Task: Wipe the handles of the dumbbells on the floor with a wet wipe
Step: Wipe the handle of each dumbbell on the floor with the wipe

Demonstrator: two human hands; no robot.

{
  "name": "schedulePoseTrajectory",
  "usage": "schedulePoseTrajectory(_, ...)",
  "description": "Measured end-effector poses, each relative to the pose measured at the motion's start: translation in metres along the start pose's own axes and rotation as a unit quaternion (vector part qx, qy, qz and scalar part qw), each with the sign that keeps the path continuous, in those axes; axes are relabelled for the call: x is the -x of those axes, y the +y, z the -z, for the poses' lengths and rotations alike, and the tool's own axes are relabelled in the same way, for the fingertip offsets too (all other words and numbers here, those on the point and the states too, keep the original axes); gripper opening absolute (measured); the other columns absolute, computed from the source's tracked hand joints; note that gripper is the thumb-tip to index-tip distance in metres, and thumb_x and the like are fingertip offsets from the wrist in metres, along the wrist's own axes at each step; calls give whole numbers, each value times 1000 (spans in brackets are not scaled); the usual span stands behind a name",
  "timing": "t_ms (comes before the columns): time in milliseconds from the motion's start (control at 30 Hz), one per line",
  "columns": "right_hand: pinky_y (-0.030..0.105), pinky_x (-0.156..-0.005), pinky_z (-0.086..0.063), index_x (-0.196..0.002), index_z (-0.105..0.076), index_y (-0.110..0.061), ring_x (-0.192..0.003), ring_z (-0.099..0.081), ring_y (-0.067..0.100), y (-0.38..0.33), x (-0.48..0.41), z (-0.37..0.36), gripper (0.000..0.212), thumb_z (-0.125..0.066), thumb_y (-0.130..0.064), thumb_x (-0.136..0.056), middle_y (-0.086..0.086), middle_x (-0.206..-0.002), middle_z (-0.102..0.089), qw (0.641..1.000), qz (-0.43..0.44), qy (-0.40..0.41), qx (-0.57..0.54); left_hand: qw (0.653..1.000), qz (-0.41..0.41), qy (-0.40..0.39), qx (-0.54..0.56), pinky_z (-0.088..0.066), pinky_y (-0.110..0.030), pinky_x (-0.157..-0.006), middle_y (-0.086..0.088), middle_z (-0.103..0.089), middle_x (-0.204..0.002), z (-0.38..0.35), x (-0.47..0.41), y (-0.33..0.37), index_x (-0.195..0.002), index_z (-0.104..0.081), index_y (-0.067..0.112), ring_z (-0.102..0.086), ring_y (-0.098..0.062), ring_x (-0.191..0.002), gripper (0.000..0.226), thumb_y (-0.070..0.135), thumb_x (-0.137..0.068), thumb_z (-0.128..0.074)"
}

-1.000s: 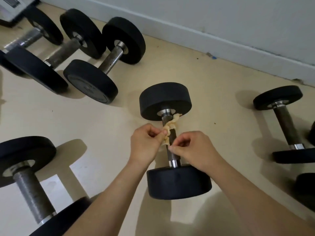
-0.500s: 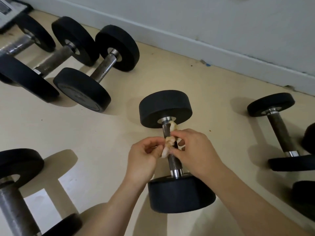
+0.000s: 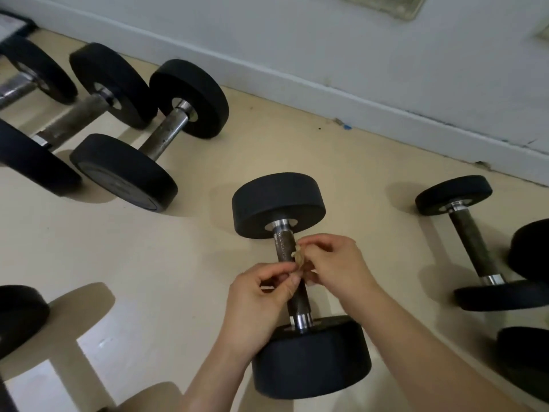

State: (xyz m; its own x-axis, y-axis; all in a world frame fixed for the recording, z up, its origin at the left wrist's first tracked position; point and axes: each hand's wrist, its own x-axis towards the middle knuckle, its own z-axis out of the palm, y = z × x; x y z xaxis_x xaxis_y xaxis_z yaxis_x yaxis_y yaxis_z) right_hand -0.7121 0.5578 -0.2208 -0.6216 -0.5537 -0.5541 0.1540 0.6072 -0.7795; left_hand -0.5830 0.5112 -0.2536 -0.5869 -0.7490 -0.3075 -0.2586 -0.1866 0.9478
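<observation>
A black dumbbell [image 3: 279, 203] lies on the beige floor in the middle of the view, its knurled metal handle [image 3: 284, 248] running toward me. A small crumpled yellowish wet wipe [image 3: 300, 258] sits against the handle's right side. My right hand [image 3: 335, 263] pinches the wipe from the right. My left hand [image 3: 261, 295] pinches its lower end from the left, thumb and forefinger meeting at the handle. Most of the wipe is hidden by my fingers.
Three more dumbbells [image 3: 166, 129] lie side by side at the upper left. Another dumbbell [image 3: 472, 242] lies to the right, with further black weights [image 3: 531, 251] at the right edge and one [image 3: 17, 316] at the lower left. A white skirting board [image 3: 326, 96] runs along the back.
The wipe has been gathered from a strip stretched along the handle into a small wad at its right side. Both hands have come closer together; the camera has tilted up a little.
</observation>
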Motion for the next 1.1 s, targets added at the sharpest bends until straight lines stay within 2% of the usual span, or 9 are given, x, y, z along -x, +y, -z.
schedulePoseTrajectory(67,24,-64,-56,-83,-72,-24,-71,-68,9,3,8,6,8,-66,-20,-85,-3,-77,-71,998,28,-39,47,999,-1,-24,28,-49,-14,-76,6,-73,-92,2,12,0,-95,-75,27,-66,-9,-88,14,19,-85,-69)
schedulePoseTrajectory(200,13,-61,-49,-80,-61,-25,-63,-62,1,0,-1,-10,14,-67,-13,-84,-12,-68,-61,960,178,72,204,993,-112,12,-41,-46,-18,-77,9,-67,-89,-2,37,-5,-79,-73,26,-63,-16,-91,22,36,-85,-54)
schedulePoseTrajectory(367,21,-76,-51,-86,-72,-19,-78,-61,9,0,-14,-7,8,-69,-12,-82,-5,-89,-66,917,262,69,293,977,-191,-1,-92,-46,-27,-73,12,-61,-83,-6,41,-1,-80,-69,24,-59,-14,-84,15,34,-84,-59)
schedulePoseTrajectory(467,28,-83,-53,-83,-77,-17,-80,-63,8,15,4,12,16,-74,-4,-73,-5,-91,-68,906,269,-35,324,958,-252,-44,-129,-47,-30,-81,10,-58,-100,-5,57,-7,-100,-68,26,-56,-12,-99,30,49,-81,-65)
schedulePoseTrajectory(567,23,-82,-50,-83,-77,-12,-78,-61,11,11,-7,10,12,-70,-4,-77,-1,-90,-68,877,343,-9,337,926,-298,-67,-221,-45,-41,-92,4,-49,-126,-7,73,-27,-134,-50,30,-49,-17,-117,59,60,-83,-60)
schedulePoseTrajectory(667,25,-80,-51,-85,-76,-9,-83,-63,20,2,-25,7,14,-66,-1,-80,4,-93,-69,822,410,16,395,891,-335,-75,-297,-42,-47,-97,-7,-39,-142,-14,75,-36,-144,-37,27,-43,-25,-124,64,54,-88,-55)
schedulePoseTrajectory(733,28,-80,-54,-86,-77,-9,-84,-66,22,7,-24,26,15,-70,-1,-76,3,-95,-70,791,433,-47,429,886,-339,-85,-305,-40,-46,-100,-9,-33,-147,-18,75,-33,-145,-33,26,-40,-25,-127,65,50,-89,-56)
schedulePoseTrajectory(867,15,-82,-49,-89,-77,-15,-82,-64,3,17,-1,65,15,-74,-6,-77,-13,-90,-64,828,345,-189,400,881,-350,-105,-300,-41,-48,-96,-10,-33,-149,-26,74,-24,-140,-33,26,-43,-27,-126,63,35,-84,-61)
schedulePoseTrajectory(1100,16,-75,-53,-100,-73,-17,-78,-62,6,8,-38,50,18,-70,-11,-83,-5,-94,-63,903,300,13,307,848,-399,-181,-297,-39,-46,-105,-12,-31,-152,-37,58,-8,-138,-38,22,-37,-28,-136,62,31,-83,-66)
